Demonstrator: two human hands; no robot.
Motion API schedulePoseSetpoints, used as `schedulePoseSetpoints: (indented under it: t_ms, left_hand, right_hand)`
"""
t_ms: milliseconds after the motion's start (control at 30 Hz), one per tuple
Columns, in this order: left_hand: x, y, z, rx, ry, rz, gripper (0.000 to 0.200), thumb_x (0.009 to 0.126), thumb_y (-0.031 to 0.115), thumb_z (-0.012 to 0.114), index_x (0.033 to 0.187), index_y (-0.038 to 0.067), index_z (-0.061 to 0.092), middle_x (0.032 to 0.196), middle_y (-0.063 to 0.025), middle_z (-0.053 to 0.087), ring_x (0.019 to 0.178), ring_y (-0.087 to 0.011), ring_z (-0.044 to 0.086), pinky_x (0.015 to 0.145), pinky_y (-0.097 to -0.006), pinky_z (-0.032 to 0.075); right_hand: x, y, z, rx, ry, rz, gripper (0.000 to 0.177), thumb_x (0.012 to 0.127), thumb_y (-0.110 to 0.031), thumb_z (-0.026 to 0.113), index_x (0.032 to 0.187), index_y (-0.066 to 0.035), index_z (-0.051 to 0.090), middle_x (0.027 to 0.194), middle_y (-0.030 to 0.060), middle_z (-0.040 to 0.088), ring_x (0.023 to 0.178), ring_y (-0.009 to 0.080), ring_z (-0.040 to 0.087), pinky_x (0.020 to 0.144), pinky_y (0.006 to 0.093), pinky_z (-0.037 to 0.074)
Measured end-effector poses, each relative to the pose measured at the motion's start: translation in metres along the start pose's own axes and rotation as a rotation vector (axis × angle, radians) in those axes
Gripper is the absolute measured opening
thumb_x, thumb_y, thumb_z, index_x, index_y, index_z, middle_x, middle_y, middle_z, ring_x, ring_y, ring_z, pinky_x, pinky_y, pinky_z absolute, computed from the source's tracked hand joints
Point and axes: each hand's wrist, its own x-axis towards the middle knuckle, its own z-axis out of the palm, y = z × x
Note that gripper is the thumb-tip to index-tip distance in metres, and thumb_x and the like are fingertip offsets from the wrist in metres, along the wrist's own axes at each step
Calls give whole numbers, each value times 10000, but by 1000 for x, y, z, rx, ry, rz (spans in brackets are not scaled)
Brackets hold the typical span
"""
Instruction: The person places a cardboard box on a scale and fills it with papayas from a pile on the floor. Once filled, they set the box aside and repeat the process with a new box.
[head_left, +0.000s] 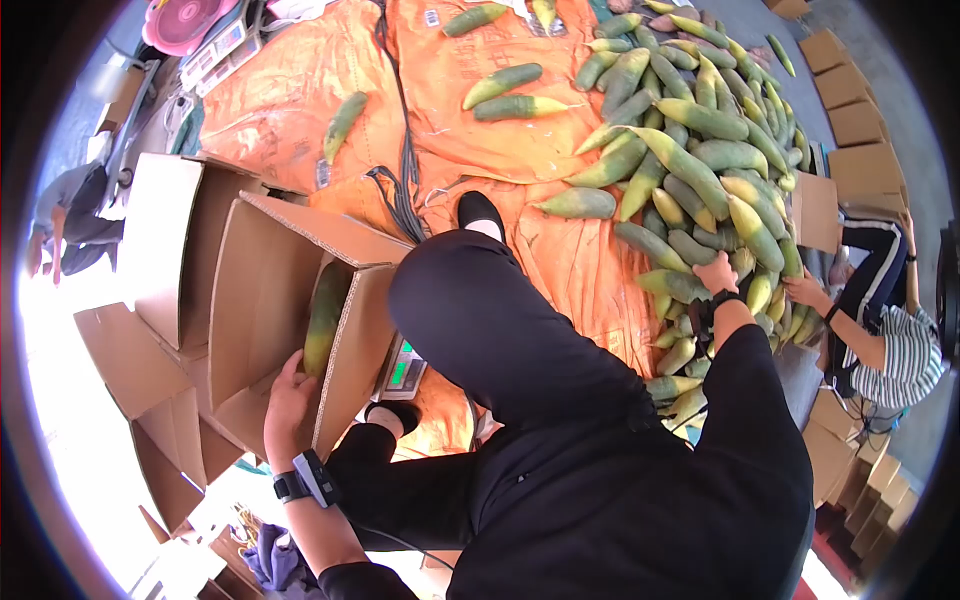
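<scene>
My left hand reaches into an open cardboard box, its fingers closed round the lower end of a green radish. That radish stands nearly upright along the box's inner wall. Over on the right, my right hand is at the heap of green radishes, its fingers curled at the yellowish end of a radish. Part of that grip is hidden. Under the box, a scale shows a lit green display.
Orange sheeting covers the floor, with a few loose radishes on it. Empty cardboard boxes crowd the left side. A co-worker sits at the right, one hand on the heap. Another scale and a pink basin are far left.
</scene>
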Motion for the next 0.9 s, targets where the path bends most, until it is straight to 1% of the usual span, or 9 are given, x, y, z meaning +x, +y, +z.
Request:
schedulePoseSetpoints:
  t_ms: [100,200,300,433,500,633,700,733,900]
  left_hand:
    - [4,-15,-1,34,83,66,557,814,46,555,1350,9,411,945,-163,663,841,-212,615,809,-308,469]
    - [-8,12,-3,57,70,100,552,821,55,563,1350,6,411,949,-151,668,848,-202,626,791,-306,480]
    - [-14,28,-10,112,38,125,535,829,70,582,1339,16,430,947,-153,668,832,-193,630,766,-303,491]
    - [-15,19,-15,136,157,219,503,835,96,615,1317,58,473,964,-169,662,838,-229,641,767,-314,499]
    - [-22,24,-18,105,188,210,502,835,97,617,1315,61,476,985,-172,657,855,-237,640,777,-318,499]
    - [-40,38,-24,37,232,234,494,836,98,619,1310,65,484,1050,-175,638,900,-246,635,803,-328,496]
    - [-47,40,-26,17,245,240,490,838,98,617,1310,67,486,1057,-173,635,898,-241,634,804,-327,497]
    - [-48,41,-27,4,250,249,486,840,97,614,1309,70,488,1063,-171,632,896,-236,633,804,-326,497]
    - [-53,47,-31,-99,240,357,479,849,92,610,1310,62,484,1050,-153,633,880,-200,621,794,-306,493]
  right_hand:
    - [-11,-7,-1,2,20,-6,906,700,-445,717,1439,-206,251,1434,73,364,1339,289,296,1028,521,323]
    - [-12,-14,2,11,21,48,857,691,-457,719,1413,-232,315,1416,74,371,1336,279,299,1011,528,334]
    - [-23,-18,4,-98,8,-1,786,659,-460,751,1327,-215,417,1373,84,415,1279,283,391,970,509,394]
    - [-51,-34,15,-101,114,-124,806,670,-393,762,1313,-58,408,1273,171,489,1201,320,474,966,473,411]
    - [-5,-16,54,228,186,-266,786,660,-414,764,1236,10,439,1206,210,553,1106,305,553,921,395,441]
    - [1,-32,49,440,195,-243,783,671,-408,762,1211,65,449,1129,232,592,981,278,609,813,348,478]
    - [-4,-51,34,740,-23,-215,723,690,-413,755,1188,37,486,1040,172,603,849,215,607,681,321,488]
    - [-35,-69,14,777,-67,-230,616,732,-399,739,1155,-13,513,937,89,590,710,141,555,592,266,459]
    - [-129,-148,-45,1097,-336,-600,437,803,-326,698,1113,-63,540,956,7,573,759,81,518,619,228,441]
